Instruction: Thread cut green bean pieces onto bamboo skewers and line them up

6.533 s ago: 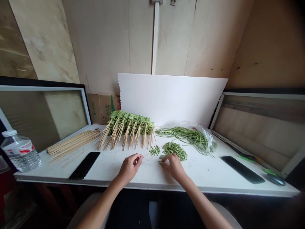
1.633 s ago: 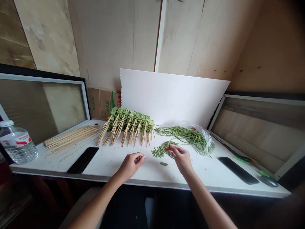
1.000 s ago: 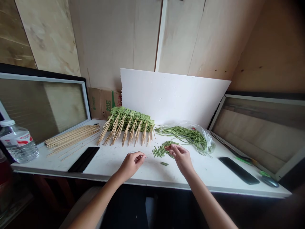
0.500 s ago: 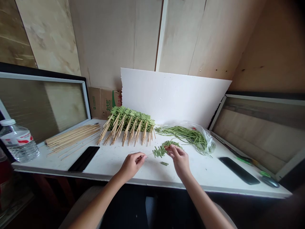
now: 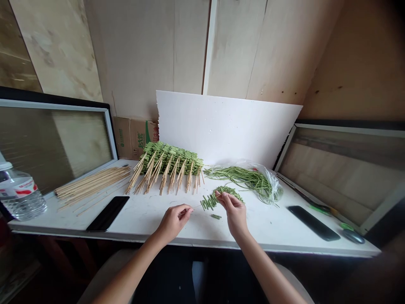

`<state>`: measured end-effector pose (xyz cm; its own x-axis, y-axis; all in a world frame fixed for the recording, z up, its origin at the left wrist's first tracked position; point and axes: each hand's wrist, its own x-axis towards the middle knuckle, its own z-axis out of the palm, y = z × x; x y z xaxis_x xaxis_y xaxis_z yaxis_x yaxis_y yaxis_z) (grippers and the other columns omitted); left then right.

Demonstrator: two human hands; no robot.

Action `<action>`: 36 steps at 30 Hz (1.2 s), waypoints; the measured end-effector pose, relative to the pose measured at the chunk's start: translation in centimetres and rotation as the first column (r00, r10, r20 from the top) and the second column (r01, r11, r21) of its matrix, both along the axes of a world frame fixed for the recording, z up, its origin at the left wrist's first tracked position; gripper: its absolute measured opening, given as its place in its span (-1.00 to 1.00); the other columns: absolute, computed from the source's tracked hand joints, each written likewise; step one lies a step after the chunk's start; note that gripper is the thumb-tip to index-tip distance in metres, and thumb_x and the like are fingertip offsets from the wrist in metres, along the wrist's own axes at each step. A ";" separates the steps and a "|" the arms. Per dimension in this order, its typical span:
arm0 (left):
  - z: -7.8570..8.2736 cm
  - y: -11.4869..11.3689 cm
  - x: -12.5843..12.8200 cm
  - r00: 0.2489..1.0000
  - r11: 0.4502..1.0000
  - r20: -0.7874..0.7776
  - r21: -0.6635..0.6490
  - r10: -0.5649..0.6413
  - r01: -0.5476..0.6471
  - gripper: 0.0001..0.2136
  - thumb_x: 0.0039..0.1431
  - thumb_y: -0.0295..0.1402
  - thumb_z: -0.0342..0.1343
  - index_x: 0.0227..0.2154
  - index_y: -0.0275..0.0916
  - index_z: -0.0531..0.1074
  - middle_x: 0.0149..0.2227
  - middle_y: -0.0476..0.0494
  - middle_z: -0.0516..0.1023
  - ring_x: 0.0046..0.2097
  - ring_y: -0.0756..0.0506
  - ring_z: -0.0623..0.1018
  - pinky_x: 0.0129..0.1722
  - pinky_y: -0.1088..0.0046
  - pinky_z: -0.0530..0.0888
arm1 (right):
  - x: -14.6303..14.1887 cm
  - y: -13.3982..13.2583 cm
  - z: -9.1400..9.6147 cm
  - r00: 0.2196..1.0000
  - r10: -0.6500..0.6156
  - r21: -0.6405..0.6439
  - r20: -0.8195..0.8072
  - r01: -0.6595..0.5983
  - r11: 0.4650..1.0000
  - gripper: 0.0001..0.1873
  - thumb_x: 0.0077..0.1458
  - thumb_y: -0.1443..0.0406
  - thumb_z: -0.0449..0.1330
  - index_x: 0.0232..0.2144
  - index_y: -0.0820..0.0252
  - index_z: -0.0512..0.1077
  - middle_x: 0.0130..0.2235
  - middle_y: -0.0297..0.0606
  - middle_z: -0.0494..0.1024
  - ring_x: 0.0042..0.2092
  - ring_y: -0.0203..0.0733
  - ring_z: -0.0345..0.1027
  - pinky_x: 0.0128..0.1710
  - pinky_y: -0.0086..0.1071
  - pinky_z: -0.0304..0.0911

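My left hand (image 5: 174,221) is closed in a pinch around one end of a thin bamboo skewer (image 5: 198,206). Cut green bean pieces (image 5: 209,202) are threaded crosswise in a row along it. At the skewer's other end, my right hand (image 5: 233,209) pinches with thumb and forefinger; whether a bean piece is also between those fingers is hidden. Behind the right hand lies a small pile of cut bean pieces (image 5: 232,192), partly covered by it. A couple of loose pieces (image 5: 216,216) rest on the white table (image 5: 196,230) beneath the skewer.
Filled bean skewers (image 5: 171,158) are stacked at the back, sticks toward me. Bare skewers (image 5: 93,183) lie left, near a black phone (image 5: 108,213) and a water bottle (image 5: 20,192). Long beans (image 5: 247,177) in a plastic bag, a dark flat object (image 5: 313,223) and a mouse (image 5: 353,235) are rightward.
The view has shifted slightly. My right fingertips sit a little closer to the row of bean pieces on the skewer; my left hand keeps its pinch.
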<state>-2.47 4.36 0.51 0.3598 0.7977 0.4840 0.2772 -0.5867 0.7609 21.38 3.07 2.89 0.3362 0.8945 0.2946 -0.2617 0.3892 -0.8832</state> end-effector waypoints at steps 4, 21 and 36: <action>-0.3 0.1 0.0 1.000 1.000 0.012 -0.010 -0.003 0.003 -0.68 0.41 -0.16 0.03 -0.29 -0.28 0.55 -0.39 -0.12 0.57 -0.38 -0.04 0.50 -0.36 0.51 0.42 | -0.2 -0.3 0.2 1.000 -0.005 0.005 0.013 0.005 1.000 -0.70 0.06 0.05 0.43 -0.29 0.14 0.67 -0.21 -0.15 0.73 0.05 0.14 0.58 0.21 0.01 0.39; -0.2 -0.3 0.3 1.000 0.987 0.015 0.159 0.023 -0.025 -0.79 0.43 -0.26 0.06 -0.19 -0.25 0.54 -0.38 -0.10 0.57 -0.32 -0.05 0.57 -0.28 0.49 0.47 | 1.0 -0.2 1.6 1.000 -0.022 -0.028 0.021 0.022 0.999 -0.70 0.04 0.05 0.44 -0.34 0.15 0.67 -0.20 -0.12 0.73 0.03 0.12 0.58 0.18 -0.07 0.40; 0.3 -0.3 -0.2 0.996 0.988 -0.085 0.156 0.030 -0.016 -0.76 0.46 -0.28 -0.04 -0.20 -0.23 0.51 -0.45 -0.02 0.44 -0.39 -0.02 0.45 -0.31 0.49 0.39 | 0.1 -0.2 0.6 1.000 0.006 0.029 0.018 -0.006 1.000 -0.72 0.11 0.07 0.39 -0.27 0.15 0.66 -0.13 -0.12 0.71 0.08 0.11 0.55 0.21 -0.01 0.37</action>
<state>-2.63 4.07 0.79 0.3884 0.7238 0.5703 0.3530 -0.6885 0.6335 21.49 2.89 3.50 0.3253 0.8875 0.3263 -0.2486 0.4132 -0.8761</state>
